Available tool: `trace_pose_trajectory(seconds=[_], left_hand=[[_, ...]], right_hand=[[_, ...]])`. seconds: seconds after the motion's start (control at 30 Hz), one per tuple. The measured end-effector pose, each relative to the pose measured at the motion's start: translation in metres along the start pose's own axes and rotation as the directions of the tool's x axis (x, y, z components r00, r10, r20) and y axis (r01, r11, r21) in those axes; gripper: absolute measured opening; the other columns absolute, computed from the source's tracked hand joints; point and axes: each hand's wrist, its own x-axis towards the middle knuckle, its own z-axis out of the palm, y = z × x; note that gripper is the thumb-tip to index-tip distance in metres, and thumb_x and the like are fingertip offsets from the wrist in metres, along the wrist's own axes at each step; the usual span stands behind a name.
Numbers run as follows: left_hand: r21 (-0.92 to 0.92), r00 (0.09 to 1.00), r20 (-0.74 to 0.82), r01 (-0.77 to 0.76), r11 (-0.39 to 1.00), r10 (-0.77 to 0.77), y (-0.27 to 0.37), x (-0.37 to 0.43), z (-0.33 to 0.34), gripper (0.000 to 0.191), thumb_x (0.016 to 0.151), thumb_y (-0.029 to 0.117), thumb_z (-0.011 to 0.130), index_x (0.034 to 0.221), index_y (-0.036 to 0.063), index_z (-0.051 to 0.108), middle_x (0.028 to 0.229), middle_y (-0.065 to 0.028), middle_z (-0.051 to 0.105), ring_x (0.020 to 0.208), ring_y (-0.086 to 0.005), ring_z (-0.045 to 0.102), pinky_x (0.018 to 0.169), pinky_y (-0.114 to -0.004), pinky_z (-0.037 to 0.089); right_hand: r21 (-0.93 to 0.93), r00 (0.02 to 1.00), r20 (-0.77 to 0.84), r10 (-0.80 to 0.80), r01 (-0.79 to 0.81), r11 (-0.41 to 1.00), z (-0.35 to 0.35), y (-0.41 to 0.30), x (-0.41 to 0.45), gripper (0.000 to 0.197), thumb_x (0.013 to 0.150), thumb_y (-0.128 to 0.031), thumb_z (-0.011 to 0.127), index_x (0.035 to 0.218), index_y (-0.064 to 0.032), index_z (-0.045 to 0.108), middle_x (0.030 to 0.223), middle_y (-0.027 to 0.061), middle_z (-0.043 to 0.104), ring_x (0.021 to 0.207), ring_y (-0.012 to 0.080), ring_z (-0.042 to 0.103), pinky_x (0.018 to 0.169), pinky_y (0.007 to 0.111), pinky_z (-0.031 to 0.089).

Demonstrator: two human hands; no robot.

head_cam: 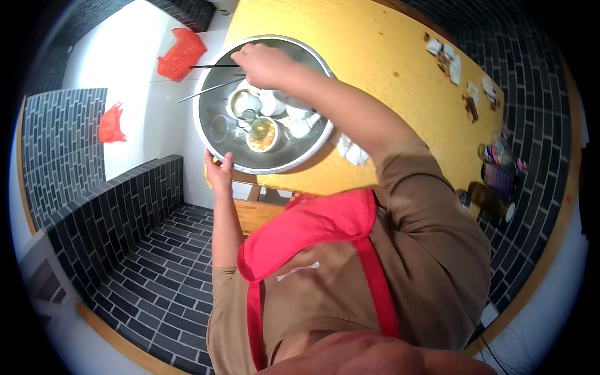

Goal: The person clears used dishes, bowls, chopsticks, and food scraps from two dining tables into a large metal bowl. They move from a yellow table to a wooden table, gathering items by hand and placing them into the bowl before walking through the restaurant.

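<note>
A large round metal basin overhangs the left part of the table. My left hand grips its near-left rim, thumb uppermost. Above the basin's far side is my right hand, fingers closed around thin dark sticks, apparently chopsticks, whose ends stick out left past the rim. Inside the basin, a white bowl holds orange-yellow food remains. A second bowl, white cups, a clear glass and crumpled tissues lie around it. My right hand hides part of the contents.
The table has a yellow cloth. Used tissues and scraps lie at its far right, with another tissue beside the basin. Bottles stand along the right. Red plastic bags lie left, near a low dark brick-patterned partition.
</note>
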Motion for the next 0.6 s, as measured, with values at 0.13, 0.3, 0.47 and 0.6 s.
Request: trace_pose_trajectory(seconds=[0.13,0.3,0.47,0.6], left_hand=[[0.069,0.996,-0.027,-0.088,0.994,0.090,0.010,-0.005,0.004,0.052,0.074,0.013,0.062,0.118,0.0023,0.037,0.083,-0.0057,0.054,0.062,-0.0100,0.049,0.051,-0.022,0.039],[0.099,0.998,0.063,-0.035,0.995,0.029,0.012,0.002,0.000,0.043,0.079,0.013,0.057,0.116,0.0015,0.040,0.090,-0.0057,0.052,0.071,-0.0116,0.048,0.059,-0.024,0.040],[0.171,0.994,0.098,-0.063,0.983,0.047,0.013,0.006,-0.001,0.039,0.080,0.015,0.057,0.112,0.0009,0.040,0.084,-0.0043,0.051,0.066,-0.0103,0.047,0.053,-0.023,0.039],[0.063,0.988,0.139,-0.069,0.996,0.060,0.009,0.016,-0.007,0.041,0.078,0.012,0.059,0.112,0.0011,0.040,0.082,-0.0038,0.052,0.061,-0.0092,0.046,0.051,-0.022,0.039]], right_hand=[[0.174,0.944,-0.165,0.285,-0.257,0.951,-0.064,0.055,-0.130,0.036,0.071,-0.012,0.052,0.107,-0.0096,0.052,0.102,0.0101,0.053,0.096,0.0275,0.050,0.080,0.036,0.041],[-0.245,0.507,0.093,0.857,-0.823,0.513,-0.053,0.145,-0.374,0.032,0.069,-0.011,0.052,0.101,-0.0038,0.052,0.098,0.0182,0.054,0.094,0.0320,0.050,0.079,0.038,0.041],[-0.248,0.365,0.039,0.930,-0.898,0.363,0.009,0.117,-0.484,0.028,0.066,-0.007,0.054,0.093,-0.0004,0.050,0.091,0.0196,0.053,0.088,0.0339,0.051,0.078,0.039,0.042],[-0.379,0.338,-0.126,0.933,-0.885,0.270,0.030,0.114,-0.475,0.017,0.071,-0.006,0.051,0.087,-0.0011,0.052,0.085,0.0162,0.056,0.080,0.0317,0.055,0.073,0.038,0.046]])
